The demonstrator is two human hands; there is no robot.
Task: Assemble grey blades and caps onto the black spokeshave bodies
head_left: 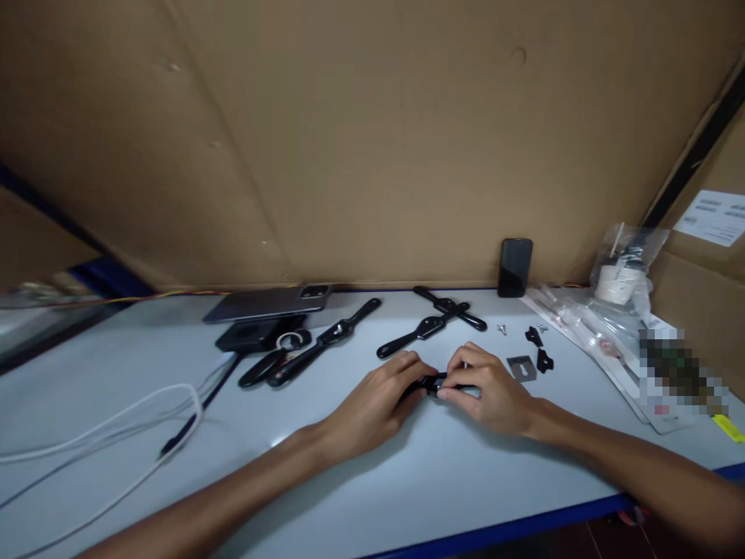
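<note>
Both my hands meet over a black spokeshave (431,383) near the middle of the table. My left hand (387,392) is closed around one handle, covering most of it. The fingers of my right hand (486,388) pinch at the tool's centre and its other side; a small greyish part shows by the fingertips, too small to make out. Right of that hand lie a slotted metal blade (521,369), black cap pieces (545,360) and a small thumbscrew (501,330). Two more spokeshaves (431,328) lie crossed behind my hands, and another (337,332) rests to the left.
At the back left, a phone (268,303) lies on a black stand (247,338), with white cables (145,388) trailing left. A dark phone (515,268) leans against the cardboard wall (372,140). Plastic packaging (599,334) and a white roll (615,284) occupy the right side.
</note>
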